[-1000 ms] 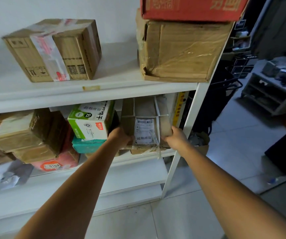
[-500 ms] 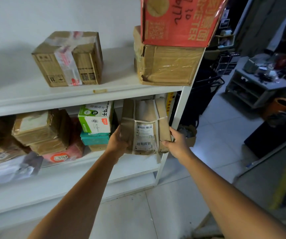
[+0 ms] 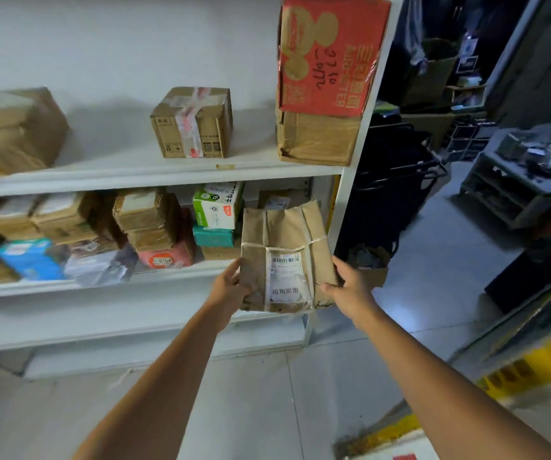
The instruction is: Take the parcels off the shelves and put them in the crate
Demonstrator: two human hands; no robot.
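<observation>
A flat brown paper parcel (image 3: 284,237) with a white barcode label is held in front of the middle shelf (image 3: 68,288), clear of it. My left hand (image 3: 232,287) grips its lower left edge and my right hand (image 3: 347,287) grips its lower right edge. More parcels stay on the shelves: a taped cardboard box (image 3: 192,122), a red carton (image 3: 328,54) stacked on a brown box (image 3: 317,137), a green-and-white box (image 3: 216,205) and several wrapped packets. A yellow edge (image 3: 533,370) at the lower right may be the crate; I cannot tell.
The white shelf post (image 3: 350,180) stands just right of the parcel. A black trolley (image 3: 396,174) and a small grey table (image 3: 516,190) with clutter stand to the right. Pale tiled floor (image 3: 250,410) lies under my arms.
Both hands have pulled the brown paper parcel out of the middle shelf toward me. My view has backed away and now takes in more of the shelving and floor.
</observation>
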